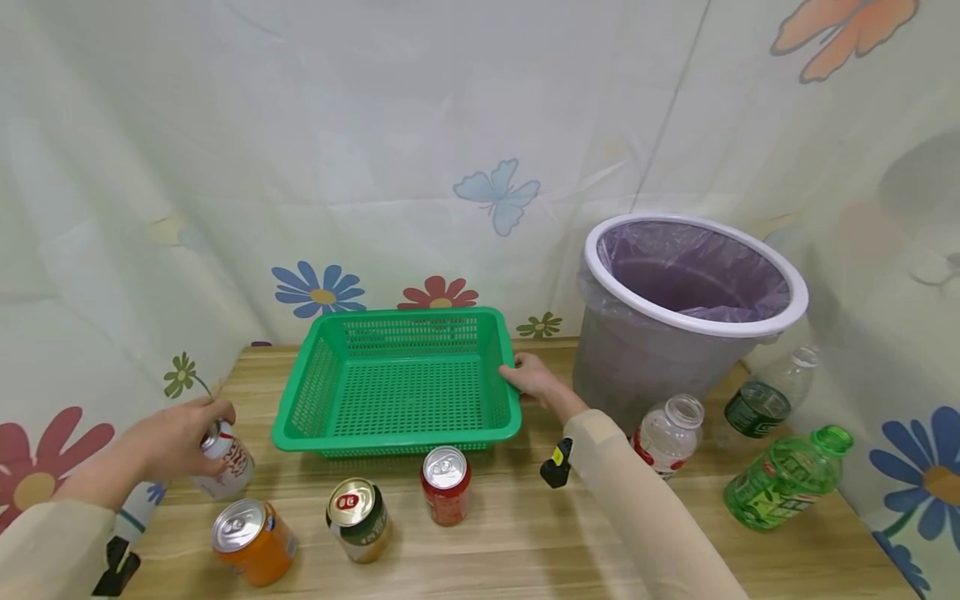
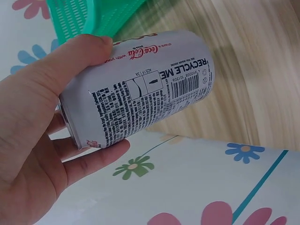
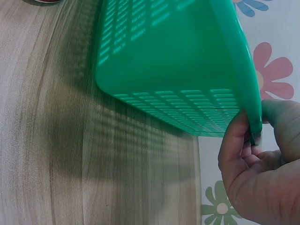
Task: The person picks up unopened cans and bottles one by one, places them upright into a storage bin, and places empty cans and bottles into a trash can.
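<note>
My left hand [image 1: 176,442] grips a white Coca-Cola can [image 2: 145,89] near its top, thumb on one side and fingers on the other, at the table's left side. With thumb and curled fingers my right hand [image 1: 536,379] pinches the right rim of a green plastic basket [image 1: 397,437]. Nothing lies inside the basket. In front of it stand an orange can [image 1: 258,550], a dark green and gold can [image 1: 360,525] and a red can [image 1: 447,492]. The right wrist view has the basket wall [image 3: 173,61] close up, with the thumb over its rim.
A grey bin [image 1: 622,358] with a white rim and a plastic liner stands at the back right. Beside it are a clear bottle with a red label [image 1: 667,433], a clear bottle with a dark green label [image 1: 768,396] and a green bottle [image 1: 787,479]. A flowered curtain [image 1: 420,150] hangs behind.
</note>
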The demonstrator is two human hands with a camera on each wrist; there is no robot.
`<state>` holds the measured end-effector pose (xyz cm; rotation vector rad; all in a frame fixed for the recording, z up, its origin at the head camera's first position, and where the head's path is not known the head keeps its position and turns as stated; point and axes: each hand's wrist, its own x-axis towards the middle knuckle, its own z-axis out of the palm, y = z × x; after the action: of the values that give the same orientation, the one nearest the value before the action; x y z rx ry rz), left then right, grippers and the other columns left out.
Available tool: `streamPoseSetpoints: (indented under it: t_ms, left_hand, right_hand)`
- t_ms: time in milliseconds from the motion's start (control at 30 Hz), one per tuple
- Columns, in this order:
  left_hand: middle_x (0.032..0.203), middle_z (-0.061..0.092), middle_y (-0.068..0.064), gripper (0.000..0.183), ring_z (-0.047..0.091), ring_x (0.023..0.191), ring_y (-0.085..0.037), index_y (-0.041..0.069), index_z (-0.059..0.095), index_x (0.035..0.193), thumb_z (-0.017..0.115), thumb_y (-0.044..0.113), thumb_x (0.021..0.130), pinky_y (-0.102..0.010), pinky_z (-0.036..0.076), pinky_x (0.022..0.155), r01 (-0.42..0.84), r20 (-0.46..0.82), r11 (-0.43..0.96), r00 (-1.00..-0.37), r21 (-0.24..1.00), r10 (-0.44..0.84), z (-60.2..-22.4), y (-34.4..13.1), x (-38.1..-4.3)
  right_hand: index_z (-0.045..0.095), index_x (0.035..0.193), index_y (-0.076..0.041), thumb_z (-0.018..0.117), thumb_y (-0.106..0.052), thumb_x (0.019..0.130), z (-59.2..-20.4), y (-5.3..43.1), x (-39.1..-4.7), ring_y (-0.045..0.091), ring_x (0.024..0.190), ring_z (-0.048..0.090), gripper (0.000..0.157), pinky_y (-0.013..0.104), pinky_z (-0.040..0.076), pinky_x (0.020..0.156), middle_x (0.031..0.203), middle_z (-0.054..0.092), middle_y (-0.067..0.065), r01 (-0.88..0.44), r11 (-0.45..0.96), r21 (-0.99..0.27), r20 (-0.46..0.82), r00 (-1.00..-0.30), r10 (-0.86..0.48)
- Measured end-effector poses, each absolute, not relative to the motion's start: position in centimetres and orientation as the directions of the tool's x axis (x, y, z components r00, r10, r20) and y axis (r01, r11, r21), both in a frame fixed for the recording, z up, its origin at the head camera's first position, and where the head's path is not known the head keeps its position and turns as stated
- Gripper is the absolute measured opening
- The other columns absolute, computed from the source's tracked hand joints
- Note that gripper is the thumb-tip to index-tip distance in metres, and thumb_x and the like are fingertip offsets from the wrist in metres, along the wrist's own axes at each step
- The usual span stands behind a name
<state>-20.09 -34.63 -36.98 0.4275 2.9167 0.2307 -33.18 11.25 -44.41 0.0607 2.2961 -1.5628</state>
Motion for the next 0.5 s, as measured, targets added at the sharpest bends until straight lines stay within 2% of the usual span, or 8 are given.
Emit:
streamPoseSetpoints:
  t_ms: [100,167,233,333,400,500]
  left_hand:
    - [0.102,0.056,-0.022,0.047,0.055,0.071,-0.015,0.01,0.054,0.098,0.082,0.022,0.062,-0.033,0.052,0.057,0.297,-0.145,0.938,-0.935,0.18,0.324,-36.8,-34.6,-20.2]
    - [0.113,0.051,-0.033,0.047,0.055,0.071,-0.015,0.01,0.054,0.098,0.082,0.022,0.062,-0.033,0.051,0.057,0.311,-0.14,0.934,-0.931,0.176,0.336,-36.5,-34.5,-20.3]
    - [0.117,0.049,-0.035,0.046,0.055,0.071,-0.015,0.01,0.054,0.098,0.082,0.021,0.062,-0.033,0.051,0.056,0.319,-0.141,0.932,-0.928,0.173,0.344,-36.2,-34.5,-20.4]
    - [0.102,0.056,-0.022,0.047,0.055,0.072,-0.015,0.009,0.054,0.099,0.081,0.021,0.063,-0.034,0.052,0.057,0.319,-0.154,0.933,-0.926,0.167,0.344,-35.5,-34.2,-20.4]
    - [0.093,0.054,-0.011,0.048,0.055,0.073,-0.016,0.008,0.053,0.101,0.081,0.02,0.064,-0.034,0.052,0.057,0.314,-0.165,0.935,-0.926,0.163,0.339,-35.1,-34.1,-20.4]
    - [0.089,0.054,-0.006,0.049,0.055,0.073,-0.016,0.008,0.054,0.102,0.082,0.02,0.064,-0.035,0.053,0.057,0.309,-0.172,0.939,-0.927,0.152,0.333,-34.5,-33.8,-20.5]
  right_hand:
    - [0.046,0.119,0.004,0.048,-0.019,0.094,-44.4,11.2,-33.1,0.034,0.094,0.063,0.034,0.042,0.055,0.074,0.11,0.055,0.024,0.231,0.392,-0.891,-0.314,-0.935,-0.163]
    - [0.046,0.119,0.003,0.048,-0.019,0.094,-44.4,11.2,-33.2,0.033,0.093,0.063,0.034,0.042,0.055,0.075,0.109,0.056,0.023,0.234,0.391,-0.89,-0.316,-0.935,-0.16]
    - [0.046,0.119,0.003,0.048,-0.019,0.094,-44.5,11.2,-33.2,0.033,0.094,0.063,0.034,0.042,0.054,0.076,0.109,0.056,0.023,0.237,0.39,-0.89,-0.319,-0.934,-0.159]
    - [0.046,0.12,0.004,0.048,-0.018,0.094,-44.5,11.2,-33.2,0.034,0.095,0.063,0.034,0.044,0.054,0.078,0.11,0.055,0.023,0.238,0.385,-0.892,-0.319,-0.934,-0.162]
    - [0.046,0.12,0.004,0.047,-0.018,0.094,-44.5,11.2,-33.2,0.034,0.096,0.062,0.034,0.044,0.053,0.078,0.111,0.055,0.024,0.235,0.38,-0.895,-0.316,-0.934,-0.165]
    - [0.046,0.12,0.004,0.046,-0.018,0.094,-44.5,11.2,-33.3,0.035,0.096,0.062,0.034,0.043,0.054,0.077,0.112,0.055,0.025,0.226,0.385,-0.895,-0.309,-0.936,-0.169]
